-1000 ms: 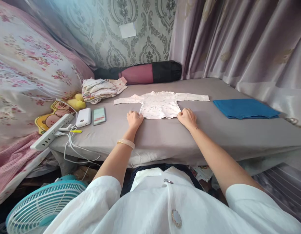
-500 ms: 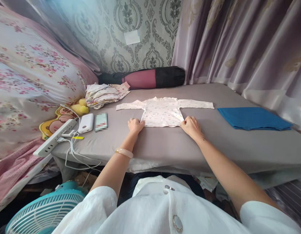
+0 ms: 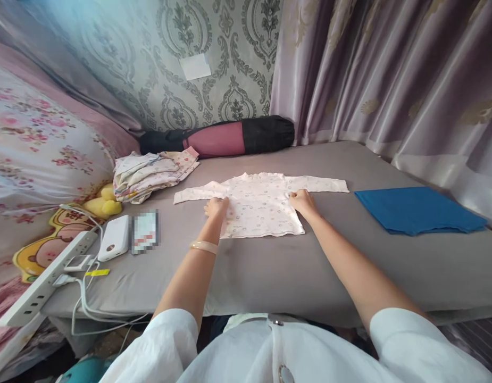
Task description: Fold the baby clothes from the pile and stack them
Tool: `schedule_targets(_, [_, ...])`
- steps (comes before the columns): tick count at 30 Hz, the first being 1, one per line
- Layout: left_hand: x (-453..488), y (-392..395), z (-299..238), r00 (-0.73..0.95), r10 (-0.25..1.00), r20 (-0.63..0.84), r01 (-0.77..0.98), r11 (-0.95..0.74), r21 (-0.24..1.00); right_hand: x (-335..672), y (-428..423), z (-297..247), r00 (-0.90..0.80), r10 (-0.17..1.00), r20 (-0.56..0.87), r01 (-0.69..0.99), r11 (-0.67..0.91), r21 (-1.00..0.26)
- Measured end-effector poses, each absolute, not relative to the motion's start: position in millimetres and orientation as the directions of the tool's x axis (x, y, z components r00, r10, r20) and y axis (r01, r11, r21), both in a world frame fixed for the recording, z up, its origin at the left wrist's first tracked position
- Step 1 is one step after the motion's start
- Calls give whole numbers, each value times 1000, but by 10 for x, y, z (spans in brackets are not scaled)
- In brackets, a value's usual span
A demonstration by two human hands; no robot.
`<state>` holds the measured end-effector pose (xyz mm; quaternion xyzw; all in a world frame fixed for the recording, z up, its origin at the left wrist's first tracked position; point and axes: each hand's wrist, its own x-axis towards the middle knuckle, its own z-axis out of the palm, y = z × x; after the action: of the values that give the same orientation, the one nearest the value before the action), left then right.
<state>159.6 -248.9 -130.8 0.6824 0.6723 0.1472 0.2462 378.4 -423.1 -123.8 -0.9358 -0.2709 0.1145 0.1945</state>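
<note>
Head view shows a small printed shirt spread on the grey sheet, left of the blue cloth. Nearer the cloth, the right hand pinches one side edge; farther off, the left hand touches the other, its fingers' closure unclear.

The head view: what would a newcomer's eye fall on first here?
Probably the pale shirt, spread flat in the middle of the grey sheet, with the left hand and right hand at its sides just below the sleeves. Next, the vivid blue cloth lying to the right, then the maroon-and-black bag along the back by the wall.
</note>
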Motion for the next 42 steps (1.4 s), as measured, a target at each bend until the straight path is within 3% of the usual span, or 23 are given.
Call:
schedule_targets(8, [1751, -2480, -1241, -61, 979, -194, 827, 158, 539, 3778, -4021, -1244, 836, 536, -119, 458, -800, -388])
schedule_targets(13, [1785, -2516, -1238, -85, 982, -171, 826, 165, 538, 3699, -4041, -1278, 839, 543, -37, 498, -793, -351])
schedule_targets(18, [1775, -2621, -1267, -60, 994, -92, 841, 100, 532, 3581, -4064, -1289, 838, 541, 67, 536, -796, -283])
schedule_targets(28, [1776, -2738, -1373, -1, 991, 130, 911, -53, 410, 3589, -4070, -1222, 826, 563, 32, 552, -797, -246])
schedule_targets(30, [1797, -2766, -1348, 88, 973, 212, 921, -160, 355, 3543, -4037, -1197, 790, 610, 61, 608, -767, -206])
schedule_targets(32, [1844, -2835, -1322, 308, 916, 256, 883, -375, 282, 3445, -3988, -1196, 688, 719, 99, 724, -671, -160])
schedule_targets(34, [1913, -2946, -1327, 582, 782, 222, 753, -622, 216, 3311, -3935, -1235, 530, 840, 114, 845, -512, -151])
schedule_targets(36, [1976, -3068, -1378, 752, 642, 152, 615, -766, 187, 3181, -3896, -1312, 406, 908, 108, 906, -384, -178])
schedule_targets(39, [1980, -3156, -1497, 772, 626, 107, 603, -776, 184, 3103, -3898, -1448, 377, 922, 87, 913, -354, -204])
schedule_targets(42, [1827, -3047, -1566, 703, 707, 76, 690, -704, 169, 3217, -3983, -1530, 484, 872, 66, 863, -464, -199])
